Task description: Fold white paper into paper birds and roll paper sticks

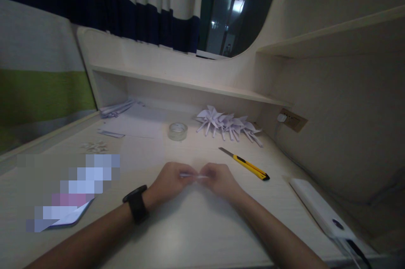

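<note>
— What are you holding there?

— I'm pinching a small, thin strip of white folded paper [193,175] between both hands, low over the pale wooden desk [190,235], near its middle. My left hand [169,182], the one with the black wristwatch [136,203], is closing its fingertips on the left end; my right hand [220,180] is clamping the right end. Both grips are shut on the paper, knuckles almost touching.

— Which way is the piece running?

— Its long axis is lying left to right, straight across between my two hands, so neither hand is nearer: each is sitting on its own end. How it's folded is too small and blurred to tell.

— And what's sitting around you?

— Just beyond my right hand, a yellow and black utility knife [245,163] is lying at a slant, blade pointing far-left. Farther off, a clear roll of sticky tape [177,131] is standing, and to its right a row of folded white paper cranes [228,125] is lining up under the shelf. Loose white paper sheets [133,125] are lying at far left, and a long white power bank [319,210] is resting near the right edge.
</note>
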Action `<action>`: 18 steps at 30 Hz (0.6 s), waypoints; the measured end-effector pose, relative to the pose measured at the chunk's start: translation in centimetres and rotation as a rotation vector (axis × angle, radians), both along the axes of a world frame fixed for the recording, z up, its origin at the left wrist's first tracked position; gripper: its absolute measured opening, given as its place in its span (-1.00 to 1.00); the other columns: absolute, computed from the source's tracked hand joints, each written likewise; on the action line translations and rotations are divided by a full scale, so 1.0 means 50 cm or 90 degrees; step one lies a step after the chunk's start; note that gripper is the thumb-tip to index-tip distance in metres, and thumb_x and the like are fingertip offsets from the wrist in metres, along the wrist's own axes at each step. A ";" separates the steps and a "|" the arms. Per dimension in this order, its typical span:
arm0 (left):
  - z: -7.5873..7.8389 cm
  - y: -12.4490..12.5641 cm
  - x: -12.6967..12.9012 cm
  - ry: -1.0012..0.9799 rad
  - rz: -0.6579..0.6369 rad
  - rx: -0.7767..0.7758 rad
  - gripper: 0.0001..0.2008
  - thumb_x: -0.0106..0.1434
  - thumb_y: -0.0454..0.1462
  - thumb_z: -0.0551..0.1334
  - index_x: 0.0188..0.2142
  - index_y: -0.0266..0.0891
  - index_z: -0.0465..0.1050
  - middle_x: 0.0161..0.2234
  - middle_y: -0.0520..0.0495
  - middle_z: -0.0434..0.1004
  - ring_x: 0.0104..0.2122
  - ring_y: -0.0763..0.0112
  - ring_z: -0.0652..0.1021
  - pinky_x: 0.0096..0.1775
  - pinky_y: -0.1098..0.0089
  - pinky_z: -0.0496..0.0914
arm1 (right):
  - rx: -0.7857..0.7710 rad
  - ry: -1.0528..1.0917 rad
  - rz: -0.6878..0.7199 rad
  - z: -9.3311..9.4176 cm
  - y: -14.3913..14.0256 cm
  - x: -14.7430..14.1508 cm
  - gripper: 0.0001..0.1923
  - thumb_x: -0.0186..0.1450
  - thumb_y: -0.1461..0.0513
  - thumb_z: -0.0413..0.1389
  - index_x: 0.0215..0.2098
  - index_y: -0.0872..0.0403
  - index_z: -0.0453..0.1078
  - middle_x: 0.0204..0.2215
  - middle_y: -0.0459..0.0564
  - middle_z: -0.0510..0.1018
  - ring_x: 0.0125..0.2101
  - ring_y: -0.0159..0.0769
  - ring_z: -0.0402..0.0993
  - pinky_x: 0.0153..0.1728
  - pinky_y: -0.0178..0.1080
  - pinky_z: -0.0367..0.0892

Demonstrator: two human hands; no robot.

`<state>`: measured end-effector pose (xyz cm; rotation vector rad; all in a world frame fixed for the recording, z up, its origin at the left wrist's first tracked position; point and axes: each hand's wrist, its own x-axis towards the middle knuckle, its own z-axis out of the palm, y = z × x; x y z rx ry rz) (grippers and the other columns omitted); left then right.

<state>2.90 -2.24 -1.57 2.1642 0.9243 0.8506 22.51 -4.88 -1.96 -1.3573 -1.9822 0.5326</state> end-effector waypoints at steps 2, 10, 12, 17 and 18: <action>-0.002 -0.002 0.000 0.010 -0.003 0.029 -0.86 0.18 -0.24 0.25 -0.33 -0.18 0.60 -0.38 -0.03 0.64 -0.38 0.32 0.58 -0.28 0.40 0.35 | 0.003 -0.006 0.009 -0.002 0.001 0.002 -0.95 0.10 0.26 0.23 -0.43 0.08 0.49 -0.50 -0.09 0.57 -0.51 -0.35 0.42 -0.50 -0.34 0.25; -0.002 -0.018 0.001 0.076 -0.039 0.224 -0.79 0.31 -0.35 0.10 -0.30 -0.22 0.53 -0.34 -0.08 0.60 -0.33 0.34 0.55 -0.27 0.38 0.34 | -0.005 0.000 0.015 0.006 0.002 0.001 -0.92 0.08 0.25 0.25 -0.43 0.09 0.50 -0.50 -0.09 0.57 -0.50 -0.34 0.43 -0.48 -0.34 0.28; 0.001 -0.023 0.000 0.116 -0.066 0.294 -0.77 0.32 -0.39 0.06 -0.29 -0.25 0.50 -0.35 -0.10 0.57 -0.34 0.33 0.53 -0.28 0.37 0.33 | -0.007 0.004 0.014 0.007 0.002 0.002 -0.92 0.06 0.29 0.26 -0.42 0.09 0.49 -0.51 -0.09 0.57 -0.50 -0.34 0.43 -0.48 -0.34 0.27; 0.002 -0.026 -0.004 0.199 -0.059 0.428 -0.82 0.29 -0.43 0.06 -0.28 -0.28 0.43 -0.36 -0.10 0.49 -0.34 0.32 0.47 -0.30 0.35 0.33 | -0.014 0.019 0.018 0.009 0.003 0.004 -0.93 0.07 0.32 0.23 -0.43 0.11 0.49 -0.50 -0.08 0.57 -0.48 -0.34 0.43 -0.46 -0.34 0.28; 0.000 -0.024 -0.005 0.214 -0.050 0.452 -0.83 0.29 -0.43 0.07 -0.30 -0.28 0.42 -0.38 -0.09 0.48 -0.36 0.32 0.46 -0.32 0.35 0.32 | -0.012 0.022 0.019 0.009 0.003 0.004 -0.93 0.07 0.31 0.23 -0.43 0.12 0.49 -0.51 -0.08 0.56 -0.48 -0.34 0.42 -0.45 -0.34 0.28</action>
